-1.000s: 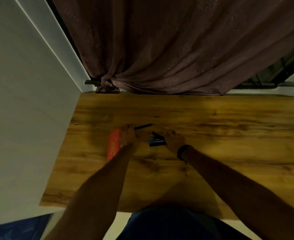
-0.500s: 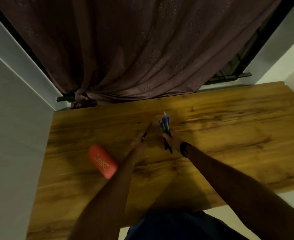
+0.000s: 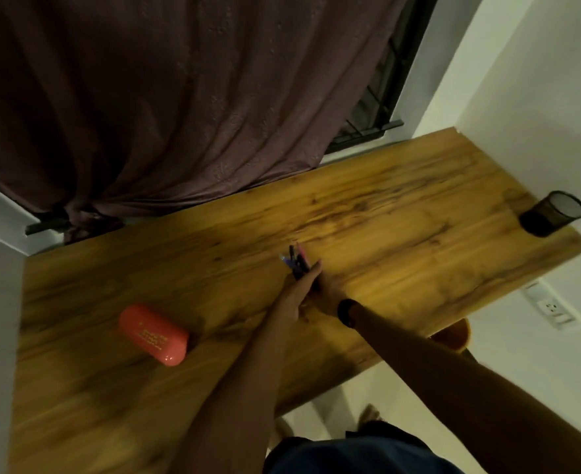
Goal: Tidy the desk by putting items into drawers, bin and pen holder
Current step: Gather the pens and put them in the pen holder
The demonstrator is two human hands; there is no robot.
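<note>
Both hands now meet over the middle of the wooden desk [image 3: 419,241]. The left hand [image 3: 294,295], which half a second ago pinched a single dark pen apart from the others, has its fingers stretched along the bundle of pens [image 3: 296,261]; the right hand [image 3: 328,289] grips that bundle from the right, fingers curled round it (blur hides the exact hold). The pens point away, toward the maroon curtain [image 3: 179,114]. The view has swung right, bringing in a dark mesh pen holder [image 3: 552,213] at the desk's far right corner, well apart from the hands. The coral oblong case [image 3: 152,333] lies near left.
</note>
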